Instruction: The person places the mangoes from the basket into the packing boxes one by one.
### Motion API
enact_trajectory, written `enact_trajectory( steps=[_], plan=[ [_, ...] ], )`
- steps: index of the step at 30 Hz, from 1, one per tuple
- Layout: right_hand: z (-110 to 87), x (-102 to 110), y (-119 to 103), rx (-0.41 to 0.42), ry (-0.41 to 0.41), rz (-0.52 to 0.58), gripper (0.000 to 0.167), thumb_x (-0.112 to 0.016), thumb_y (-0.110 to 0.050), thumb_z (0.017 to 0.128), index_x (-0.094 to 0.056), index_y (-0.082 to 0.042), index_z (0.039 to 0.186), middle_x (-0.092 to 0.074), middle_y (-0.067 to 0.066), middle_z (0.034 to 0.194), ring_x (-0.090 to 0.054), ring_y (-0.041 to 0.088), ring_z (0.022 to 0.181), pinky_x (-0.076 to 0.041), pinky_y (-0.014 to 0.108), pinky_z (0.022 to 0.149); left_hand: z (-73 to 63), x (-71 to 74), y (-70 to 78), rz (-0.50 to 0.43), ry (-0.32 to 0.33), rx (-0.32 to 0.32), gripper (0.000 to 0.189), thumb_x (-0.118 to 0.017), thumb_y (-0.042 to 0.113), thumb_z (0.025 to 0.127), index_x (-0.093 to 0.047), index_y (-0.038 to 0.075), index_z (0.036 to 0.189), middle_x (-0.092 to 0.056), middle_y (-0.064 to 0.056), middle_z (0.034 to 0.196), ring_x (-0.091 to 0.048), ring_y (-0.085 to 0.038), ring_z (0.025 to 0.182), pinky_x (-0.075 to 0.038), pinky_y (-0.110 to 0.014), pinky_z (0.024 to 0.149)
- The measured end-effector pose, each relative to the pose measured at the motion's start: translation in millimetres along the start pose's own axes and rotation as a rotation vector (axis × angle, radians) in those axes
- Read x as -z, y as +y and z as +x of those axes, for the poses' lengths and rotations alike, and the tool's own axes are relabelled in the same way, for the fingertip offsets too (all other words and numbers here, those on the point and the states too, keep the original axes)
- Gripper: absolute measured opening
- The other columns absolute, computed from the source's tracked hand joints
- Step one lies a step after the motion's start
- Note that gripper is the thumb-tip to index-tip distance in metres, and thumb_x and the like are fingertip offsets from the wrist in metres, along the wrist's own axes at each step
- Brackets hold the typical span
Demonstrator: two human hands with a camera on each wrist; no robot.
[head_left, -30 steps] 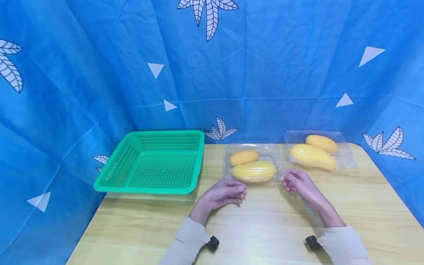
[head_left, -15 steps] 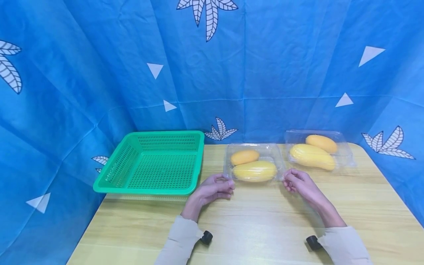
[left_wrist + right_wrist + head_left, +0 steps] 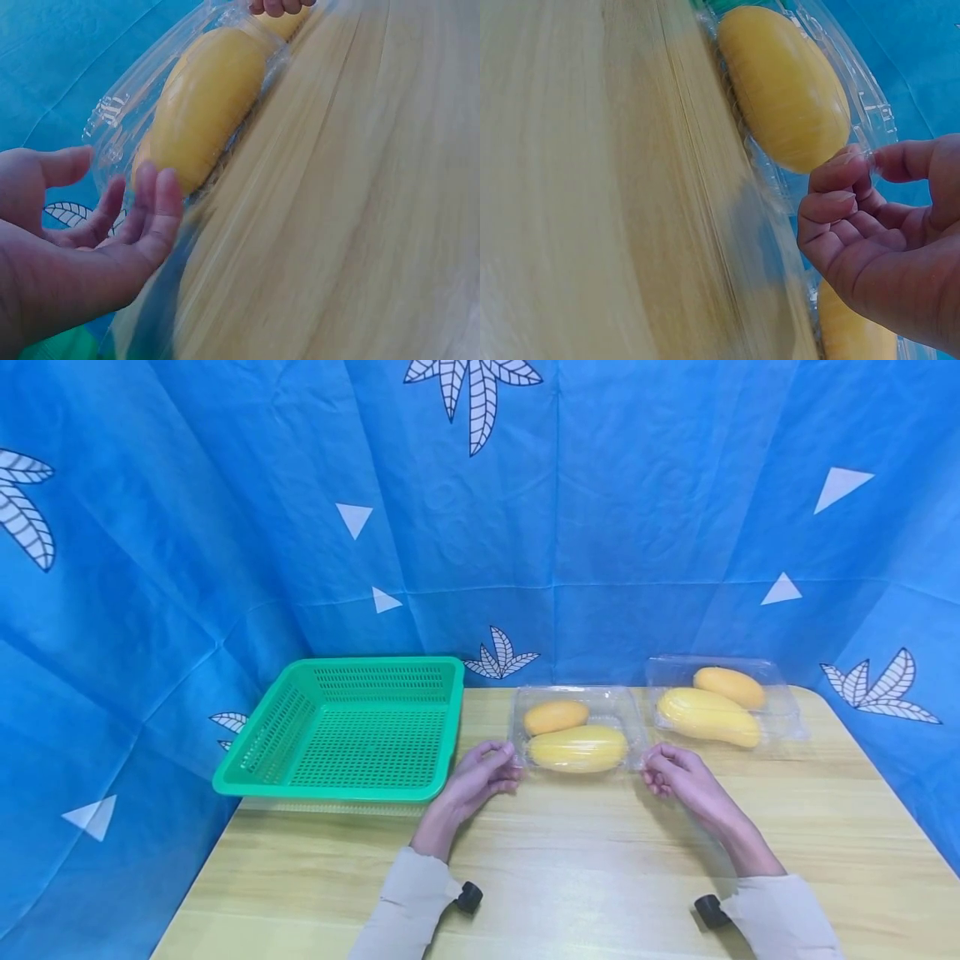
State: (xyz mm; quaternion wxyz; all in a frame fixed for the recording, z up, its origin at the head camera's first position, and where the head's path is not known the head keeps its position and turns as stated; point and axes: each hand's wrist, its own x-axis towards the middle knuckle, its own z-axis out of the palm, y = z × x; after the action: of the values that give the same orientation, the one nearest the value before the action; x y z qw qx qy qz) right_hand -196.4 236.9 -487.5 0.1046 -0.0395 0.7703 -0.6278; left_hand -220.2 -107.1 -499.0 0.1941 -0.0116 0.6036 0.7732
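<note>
A clear plastic clamshell box (image 3: 617, 702) holds an orange-yellow mango (image 3: 556, 717) and a larger yellow mango (image 3: 577, 749) in front of it. At its front right corner my right hand (image 3: 681, 777) pinches the plastic edge between thumb and forefinger, the other fingers curled, as the right wrist view shows. My left hand (image 3: 474, 781) is at the front left corner. In the left wrist view its thumb (image 3: 69, 165) stands apart from the loosely bent fingers (image 3: 154, 214), which overlap the end of the box.
A green perforated basket (image 3: 330, 793) stands to the left on the wooden table (image 3: 570, 877). Behind my right hand lies a second clear box (image 3: 780, 714) with two mangoes (image 3: 708, 714). A blue patterned curtain (image 3: 630, 527) hangs behind the table.
My left hand has moved left from in front of the box to its front left corner, then slightly up along it. My right hand and the boxes stay almost in place.
</note>
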Motion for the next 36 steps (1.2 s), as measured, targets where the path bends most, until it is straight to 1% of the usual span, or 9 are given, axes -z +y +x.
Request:
enact_trajectory(
  steps=[3,6,11,20,25,27,30,34,36],
  plan=[
    [0.0,0,0,-0.004,0.003,-0.001,0.027,-0.047,-0.014,0.107,-0.055,0.012,0.107,-0.058,0.012,0.084,-0.054,0.014,0.07,-0.049,0.025,0.059,-0.3,-1.1,0.0,-0.032,0.037,-0.044,0.035,-0.062,0.011,0.102,-0.051,-0.003,0.132,-0.066,-0.016,0.106,-0.066,-0.023,0.094,-0.058,-0.039,0.091],
    [-0.1,0,-1,-0.01,0.006,0.001,0.028,-0.046,-0.014,0.107,-0.055,0.013,0.109,-0.059,0.012,0.085,-0.054,0.013,0.07,-0.049,0.025,0.059,-0.9,-2.4,1.2,-0.053,0.055,-0.074,0.041,-0.063,0.006,0.1,-0.05,-0.007,0.136,-0.067,-0.017,0.11,-0.066,-0.022,0.095,-0.057,-0.041,0.095],
    [-0.6,0,-1,-0.024,0.018,0.017,0.032,-0.045,-0.015,0.108,-0.054,0.015,0.115,-0.061,0.013,0.088,-0.055,0.013,0.072,-0.05,0.024,0.061,-0.9,-4.5,5.2,-0.09,0.059,-0.08,0.043,-0.064,0.002,0.098,-0.052,-0.009,0.138,-0.065,-0.02,0.115,-0.067,-0.018,0.091,-0.056,-0.039,0.096],
    [-1.4,-1,-1,-0.035,0.044,0.044,0.037,-0.046,-0.019,0.11,-0.051,0.015,0.123,-0.061,0.012,0.093,-0.057,0.013,0.075,-0.051,0.023,0.063,1.2,-8.0,5.1,-0.136,0.075,-0.088,0.042,-0.063,-0.004,0.097,-0.052,-0.011,0.137,-0.066,-0.015,0.108,-0.068,-0.018,0.088,-0.058,-0.034,0.092],
    [-4.6,-5,-1,-0.061,0.041,0.147,0.037,-0.05,-0.024,0.109,-0.049,0.011,0.121,-0.062,0.01,0.1,-0.061,0.014,0.084,-0.055,0.024,0.071,1.9,-9.4,3.2,-0.151,0.083,-0.084,0.042,-0.063,-0.005,0.097,-0.052,-0.011,0.137,-0.066,-0.012,0.106,-0.067,-0.019,0.09,-0.058,-0.033,0.091],
    [-6.0,-6,-1,-0.076,0.024,0.19,0.039,-0.052,-0.025,0.108,-0.046,0.011,0.124,-0.063,0.01,0.102,-0.062,0.014,0.087,-0.057,0.026,0.074,2.2,-9.8,2.6,-0.155,0.085,-0.082,0.042,-0.063,-0.005,0.096,-0.052,-0.011,0.137,-0.065,-0.013,0.106,-0.068,-0.019,0.09,-0.058,-0.033,0.091],
    [-7.9,-8,-1,-0.107,-0.041,0.225,0.048,-0.055,-0.024,0.107,-0.041,0.015,0.132,-0.065,0.013,0.106,-0.066,0.017,0.091,-0.059,0.03,0.081,2.3,-10.2,2.2,-0.163,0.093,-0.084,0.042,-0.064,-0.005,0.096,-0.053,-0.01,0.136,-0.065,-0.014,0.107,-0.068,-0.02,0.091,-0.058,-0.033,0.091],
    [-8.6,-14,0,-0.123,-0.135,0.208,0.059,-0.058,-0.023,0.106,-0.036,0.021,0.139,-0.066,0.021,0.113,-0.07,0.024,0.098,-0.059,0.035,0.088,1.7,-10.8,2.0,-0.178,0.107,-0.093,0.041,-0.063,-0.005,0.096,-0.055,-0.009,0.136,-0.065,-0.016,0.11,-0.068,-0.02,0.092,-0.057,-0.034,0.094],
    [-8.5,-18,0,-0.116,-0.153,0.194,0.061,-0.06,-0.022,0.105,-0.036,0.021,0.14,-0.066,0.024,0.116,-0.07,0.027,0.101,-0.058,0.036,0.091,1.3,-11.1,2.0,-0.186,0.112,-0.098,0.041,-0.063,-0.005,0.096,-0.055,-0.009,0.136,-0.065,-0.017,0.111,-0.068,-0.021,0.092,-0.056,-0.035,0.096]
  ],
)
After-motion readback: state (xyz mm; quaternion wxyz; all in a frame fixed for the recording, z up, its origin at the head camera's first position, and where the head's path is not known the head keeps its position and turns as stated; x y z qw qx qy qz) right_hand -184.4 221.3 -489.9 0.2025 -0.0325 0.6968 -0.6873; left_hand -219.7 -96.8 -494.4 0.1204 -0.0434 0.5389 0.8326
